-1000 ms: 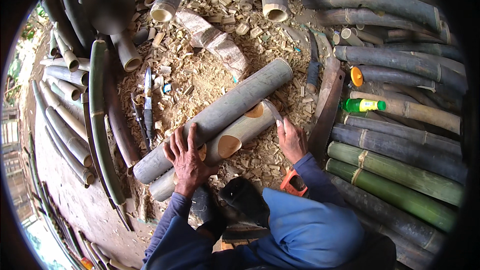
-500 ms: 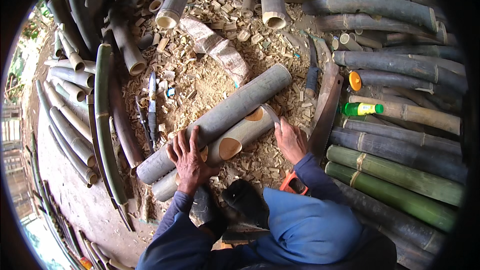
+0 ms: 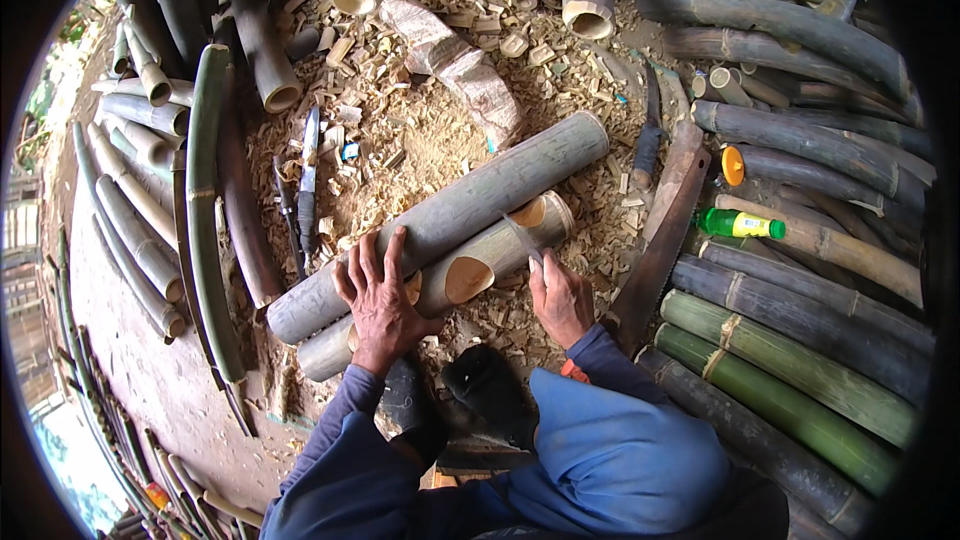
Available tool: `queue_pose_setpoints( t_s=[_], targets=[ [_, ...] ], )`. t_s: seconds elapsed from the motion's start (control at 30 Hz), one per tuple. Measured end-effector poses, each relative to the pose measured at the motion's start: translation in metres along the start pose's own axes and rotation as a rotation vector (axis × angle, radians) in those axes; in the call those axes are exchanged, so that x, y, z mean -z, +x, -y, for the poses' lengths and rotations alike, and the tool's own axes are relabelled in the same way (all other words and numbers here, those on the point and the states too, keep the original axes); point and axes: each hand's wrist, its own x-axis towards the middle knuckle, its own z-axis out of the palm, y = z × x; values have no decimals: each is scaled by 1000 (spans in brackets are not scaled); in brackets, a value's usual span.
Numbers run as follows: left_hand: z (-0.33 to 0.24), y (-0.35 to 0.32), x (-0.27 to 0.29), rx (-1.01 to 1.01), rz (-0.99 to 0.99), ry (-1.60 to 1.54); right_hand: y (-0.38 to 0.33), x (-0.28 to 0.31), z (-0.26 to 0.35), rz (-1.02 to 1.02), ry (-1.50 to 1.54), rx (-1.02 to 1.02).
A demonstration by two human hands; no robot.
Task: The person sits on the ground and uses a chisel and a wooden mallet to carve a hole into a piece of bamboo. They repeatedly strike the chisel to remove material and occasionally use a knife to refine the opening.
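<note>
Head view: left hand (image 3: 380, 295) presses flat, fingers spread, steadying the carved bamboo piece (image 3: 470, 265); at three o'clock, right hand (image 3: 560, 295) grips a knife (image 3: 522, 237) against it.

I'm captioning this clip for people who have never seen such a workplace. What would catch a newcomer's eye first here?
At the centre, two thick bamboo sections lie side by side on a bed of shavings. The left hand presses on them while the right hand works a knife blade at the nearer carved bamboo piece, which has an oval cut-out. Stacked green bamboo poles fill the right side, with a small green bottle on them.
</note>
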Motion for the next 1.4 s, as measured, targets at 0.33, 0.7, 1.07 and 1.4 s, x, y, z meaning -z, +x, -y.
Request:
queue_pose_setpoints(
  t_s=[0.33,0.7,1.07,1.4],
  targets=[
    [2,1,7,17,21,-32,7,16,16,153,-197,-105],
    [101,-44,58,163,-529,-338,14,19,1,-207,1105,-811],
    [263,-112,43,744,-285,-1549,0,-16,-4,6,555,-690],
    [264,-152,51,454,-234,-1408,9,-8,22,-70,278,-478]
  ],
)
